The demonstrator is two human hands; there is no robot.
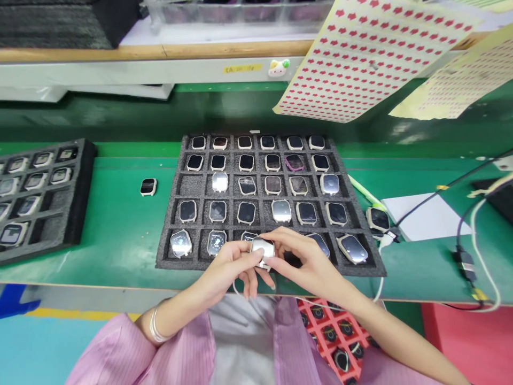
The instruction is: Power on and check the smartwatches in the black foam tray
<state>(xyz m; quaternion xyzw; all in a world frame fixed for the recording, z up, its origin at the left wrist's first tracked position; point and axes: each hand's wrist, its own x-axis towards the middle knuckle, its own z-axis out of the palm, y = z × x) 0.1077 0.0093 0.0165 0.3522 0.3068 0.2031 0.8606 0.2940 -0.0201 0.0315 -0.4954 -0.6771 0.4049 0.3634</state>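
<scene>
- Left hand: partly closed, thumb pressed on the glass of a watch, index finger along its side; other fingers loosely curled underneath.
- Right hand: half-curled, thumb and fingertips at the far edge and right side of the same watch; both hands gripping it.
- Held watch: strapless, pale case, bright glare on glass; raised over the near edge of the dark foam tray, in front of the person.
- Foam tray: rows of similar watches, one with a purple rim; sits on the green bench.
- Loose watch lying left of it, then a second foam tray.
- Yellow label on the shelf edge: handwritten, can't read it from here. Cartoon figure just beside.
- Hanging sheet: rows of red arrows.
- Lit watch face in near row: digits too small to read.
</scene>
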